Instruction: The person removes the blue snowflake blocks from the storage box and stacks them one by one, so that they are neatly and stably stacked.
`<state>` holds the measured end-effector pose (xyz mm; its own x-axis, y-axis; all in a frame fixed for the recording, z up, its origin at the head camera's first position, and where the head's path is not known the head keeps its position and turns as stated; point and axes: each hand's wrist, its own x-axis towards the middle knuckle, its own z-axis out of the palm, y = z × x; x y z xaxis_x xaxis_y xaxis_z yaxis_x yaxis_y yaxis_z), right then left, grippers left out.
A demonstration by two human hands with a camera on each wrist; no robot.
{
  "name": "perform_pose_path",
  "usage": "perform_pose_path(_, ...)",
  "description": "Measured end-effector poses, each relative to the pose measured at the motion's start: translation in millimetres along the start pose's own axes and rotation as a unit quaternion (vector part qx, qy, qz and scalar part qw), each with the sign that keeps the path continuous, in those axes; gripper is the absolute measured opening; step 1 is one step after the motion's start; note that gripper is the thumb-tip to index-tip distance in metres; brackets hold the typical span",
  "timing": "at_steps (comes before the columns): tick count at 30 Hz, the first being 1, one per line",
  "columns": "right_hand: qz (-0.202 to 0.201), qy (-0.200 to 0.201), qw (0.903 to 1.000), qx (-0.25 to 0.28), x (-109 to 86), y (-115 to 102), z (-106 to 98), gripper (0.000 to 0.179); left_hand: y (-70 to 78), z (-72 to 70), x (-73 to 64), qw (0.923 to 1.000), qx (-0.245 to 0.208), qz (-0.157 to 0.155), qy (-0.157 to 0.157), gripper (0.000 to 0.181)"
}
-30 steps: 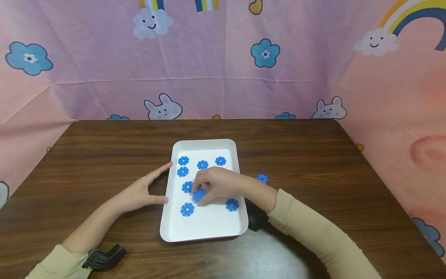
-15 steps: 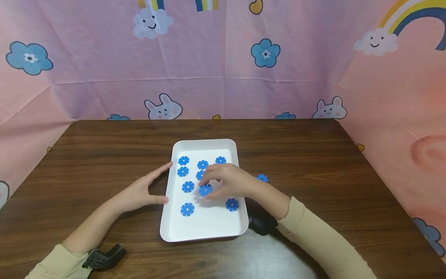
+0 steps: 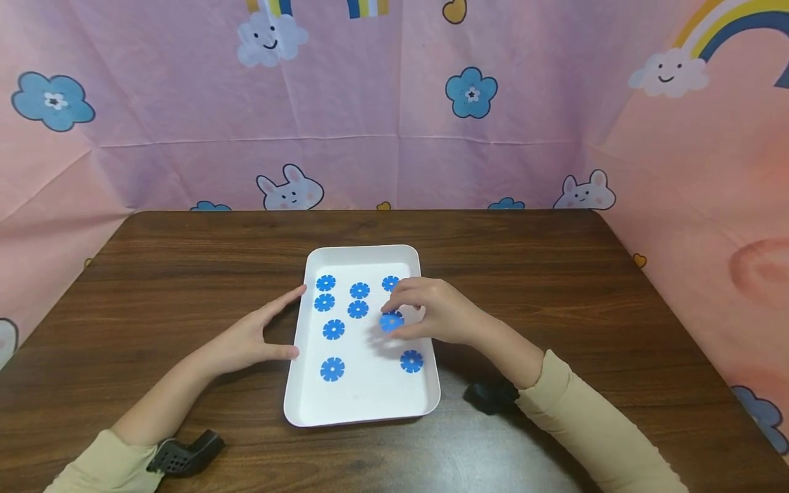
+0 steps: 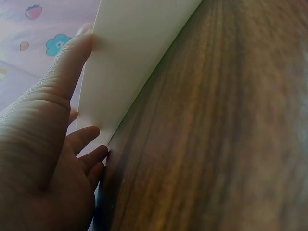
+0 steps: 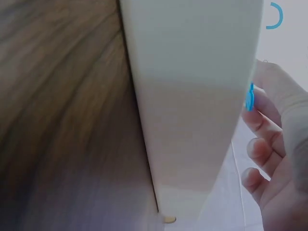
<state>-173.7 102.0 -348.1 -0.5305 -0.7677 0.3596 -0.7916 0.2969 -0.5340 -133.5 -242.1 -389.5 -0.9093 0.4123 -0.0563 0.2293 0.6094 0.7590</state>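
Backdrop (image 3: 394, 103), pink-purple with cartoon prints: same as a second ago. Brown wood-grain table (image 3: 203, 260) runs up to it, unchanged too. White tray (image 3: 357, 407), rounded corners, hasn't moved on the table. Left hand (image 3: 249, 339) also as before: thumb and fingers extended against the tray's left wall, not curled round anything. Right hand (image 3: 440, 311) is what differs: shifted right and toward the tray's far end, now over its right side; thumb and fingers pinch one blue disc. Black wrist devices (image 3: 185, 455) on both arms; the right one has moved right with the arm. Eight other discs (image 3: 333, 329) lie flat in the tray, the middle one now fully uncovered. Spot on the table right of the tray where a disc showed earlier is now behind the right hand.

Held disc (image 3: 392, 321): bright blue, round, thin, notched rim, centre hole. Lifted off the tray floor, shadow below. Right wrist view has it edge-on at the fingertips.
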Motion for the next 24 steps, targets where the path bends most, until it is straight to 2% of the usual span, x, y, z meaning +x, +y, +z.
perform_pose_path(5,0.010,0.015,0.9998,0.005,-10.4,4,-9,0.031,0.5,-0.9,-0.2,1.0000,-0.003,0.001,0.000,0.098)
perform_pose_path(12,0.003,0.049,0.9987,0.014,-25.8,11,-18,0.033,0.9,-0.8,-0.9,1.0000,0.002,0.002,0.001,0.098)
perform_pose_path(24,0.055,0.056,0.9967,0.018,-53.9,25,-30,0.030,1.4,-0.1,-0.9,1.0000,0.006,0.003,0.002,0.099)
